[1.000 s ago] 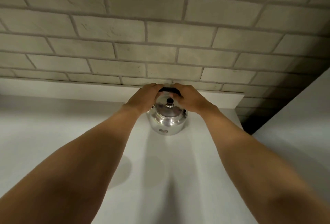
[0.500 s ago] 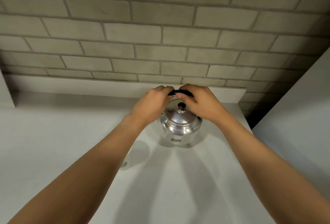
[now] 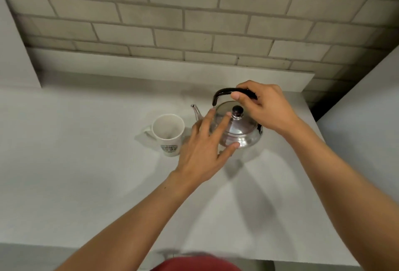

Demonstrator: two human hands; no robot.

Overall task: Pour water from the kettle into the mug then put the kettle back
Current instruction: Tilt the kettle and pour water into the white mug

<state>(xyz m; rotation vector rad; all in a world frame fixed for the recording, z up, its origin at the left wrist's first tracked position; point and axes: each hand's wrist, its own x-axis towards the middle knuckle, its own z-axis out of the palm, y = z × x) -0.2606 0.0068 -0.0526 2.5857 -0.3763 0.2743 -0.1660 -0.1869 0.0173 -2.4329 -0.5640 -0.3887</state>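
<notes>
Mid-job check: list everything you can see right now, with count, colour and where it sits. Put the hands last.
kettle: one, shiny silver with a black handle and dark lid knob, on the counter right of centre, spout pointing left toward the mug
mug: one, white with a dark round logo, upright on the counter just left of the kettle, looks empty
counter: one, pale grey, fills the middle of the view
brick wall: one, grey-beige, behind the counter
left hand: one, fingers spread, at the kettle's left side
right hand: one, closed on the kettle handle
</notes>
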